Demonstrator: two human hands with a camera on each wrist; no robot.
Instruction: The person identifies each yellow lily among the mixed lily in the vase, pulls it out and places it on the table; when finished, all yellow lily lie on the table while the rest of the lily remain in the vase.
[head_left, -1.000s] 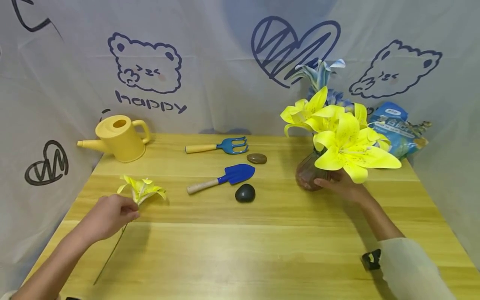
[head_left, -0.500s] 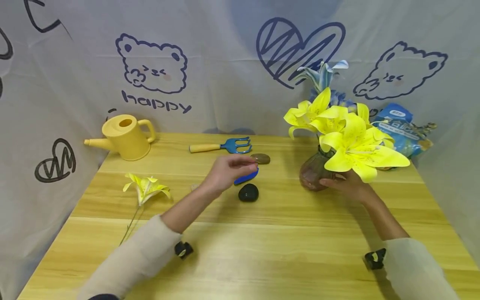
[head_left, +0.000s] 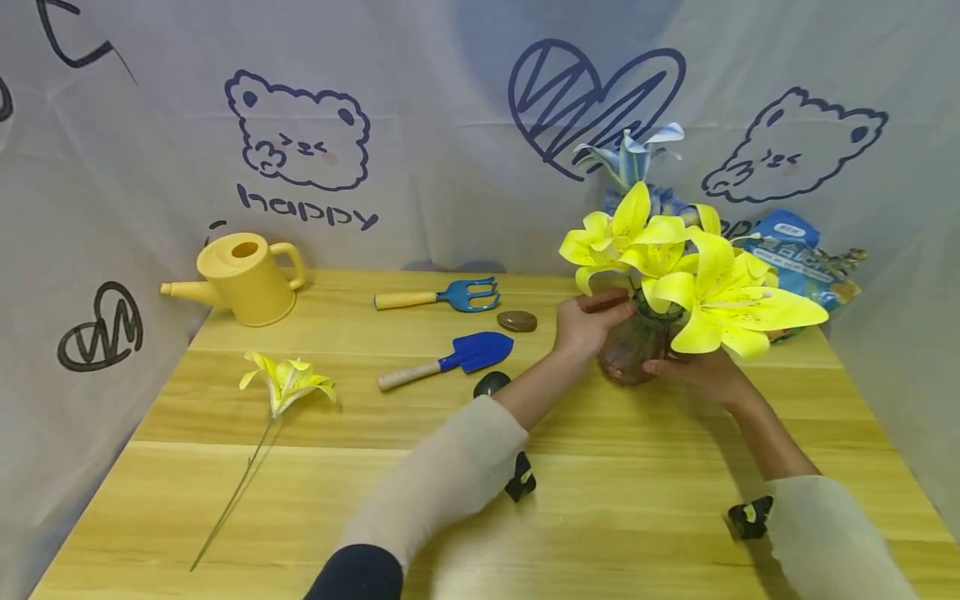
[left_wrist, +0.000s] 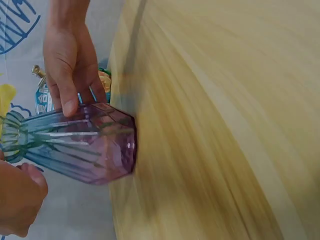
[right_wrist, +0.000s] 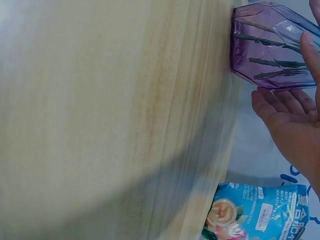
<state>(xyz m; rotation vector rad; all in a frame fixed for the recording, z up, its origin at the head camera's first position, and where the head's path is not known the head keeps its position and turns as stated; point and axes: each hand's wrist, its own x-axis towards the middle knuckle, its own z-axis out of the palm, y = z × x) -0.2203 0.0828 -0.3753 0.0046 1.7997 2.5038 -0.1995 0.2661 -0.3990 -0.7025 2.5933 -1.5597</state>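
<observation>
A glass vase (head_left: 627,360), purple at the base and blue-green towards the neck, stands upright on the table with stems inside. Yellow lilies (head_left: 712,292) fan out over its rim, with blue flowers (head_left: 628,158) behind them. My right hand (head_left: 701,373) holds the vase body from the right, its thumb (left_wrist: 70,102) along the glass and fingers on the far side. From the left, my left hand (head_left: 588,327) holds the vase's neck, fingers partly hidden behind it. A single yellow lily (head_left: 288,385) with a long stem lies on the table at the left.
A yellow watering can (head_left: 247,279) stands at the back left. A small hand fork (head_left: 442,297), a brown stone (head_left: 517,321), a blue trowel (head_left: 480,350) and a black stone (head_left: 491,383) lie mid-table. Behind the vase leans a blue bag (right_wrist: 260,210) against the cloth wall.
My left hand has let go of the single lily at the left and crossed rightwards over the trowel to the vase's neck. The right hand stays on the vase.
</observation>
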